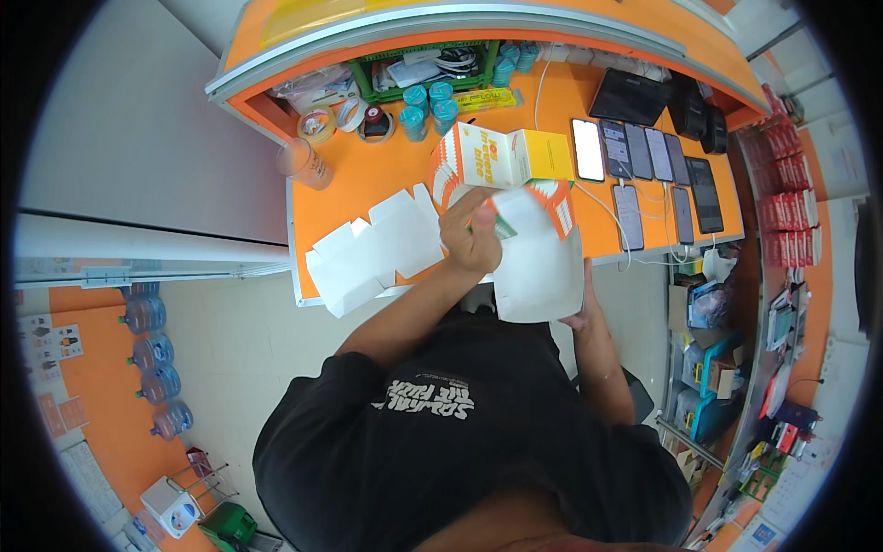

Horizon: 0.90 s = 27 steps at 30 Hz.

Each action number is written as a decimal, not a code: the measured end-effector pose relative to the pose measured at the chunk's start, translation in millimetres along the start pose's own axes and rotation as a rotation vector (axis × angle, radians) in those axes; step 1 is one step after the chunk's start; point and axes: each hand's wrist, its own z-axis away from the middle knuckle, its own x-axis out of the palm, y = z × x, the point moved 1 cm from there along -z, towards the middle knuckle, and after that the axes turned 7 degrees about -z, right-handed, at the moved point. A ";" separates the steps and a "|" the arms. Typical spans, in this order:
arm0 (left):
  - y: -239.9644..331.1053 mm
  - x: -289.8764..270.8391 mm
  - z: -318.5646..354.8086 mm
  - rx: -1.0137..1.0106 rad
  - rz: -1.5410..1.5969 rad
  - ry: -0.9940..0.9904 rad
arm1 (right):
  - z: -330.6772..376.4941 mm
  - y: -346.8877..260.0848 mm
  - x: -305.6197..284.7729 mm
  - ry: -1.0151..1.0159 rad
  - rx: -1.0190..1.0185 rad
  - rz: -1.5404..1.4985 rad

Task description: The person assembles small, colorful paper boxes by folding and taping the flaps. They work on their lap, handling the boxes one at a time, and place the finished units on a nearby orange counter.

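Above the front edge of the orange table I hold a partly folded paper food box (pixel 538 267), white inside with an orange-and-white pattern on its upper flaps. My left hand (pixel 471 236) is closed at the box's upper left edge, thumb up, beside a blurred flap. Along the right side my right hand (pixel 582 302) grips the box, its fingers partly hidden behind the wall. Just beyond stands a printed carton (pixel 487 158) in orange, white and yellow, its panels spread. To the left, a flat white carton blank (pixel 379 247) lies with its edge over the table front.
Several phones (pixel 629 216) with white cables lie on the right of the orange table (pixel 363 175). Teal cups (pixel 430 109), tape rolls (pixel 317 124) and a clear plastic cup (pixel 303 163) stand farther back left. A green crate (pixel 368 83) sits under the shelf.
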 end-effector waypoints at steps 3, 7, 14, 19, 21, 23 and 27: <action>-7.1 3.8 -0.3 -0.296 0.220 -0.161 | -0.7 0.8 -13.1 -0.039 0.001 0.021; -18.8 16.4 -14.2 -0.902 0.553 -0.233 | -4.8 -32.1 4.3 -0.045 -0.014 0.195; -28.1 28.3 -48.4 -0.744 -0.121 -0.862 | -16.2 -116.9 86.8 -0.422 -0.179 1.439; -30.5 42.3 -72.7 -0.839 -0.160 -0.322 | -31.1 -178.0 111.4 -0.087 -0.347 1.929; -27.2 36.0 -87.1 -0.843 -0.148 -0.256 | -45.3 -204.1 112.4 -0.007 -0.372 1.992; -26.2 27.6 -98.6 -0.985 -0.146 -0.183 | -61.0 -217.2 111.8 0.000 -0.326 2.032; -32.1 12.1 -116.1 -0.997 -0.546 -0.460 | -95.1 -220.2 109.2 -0.025 -0.249 2.143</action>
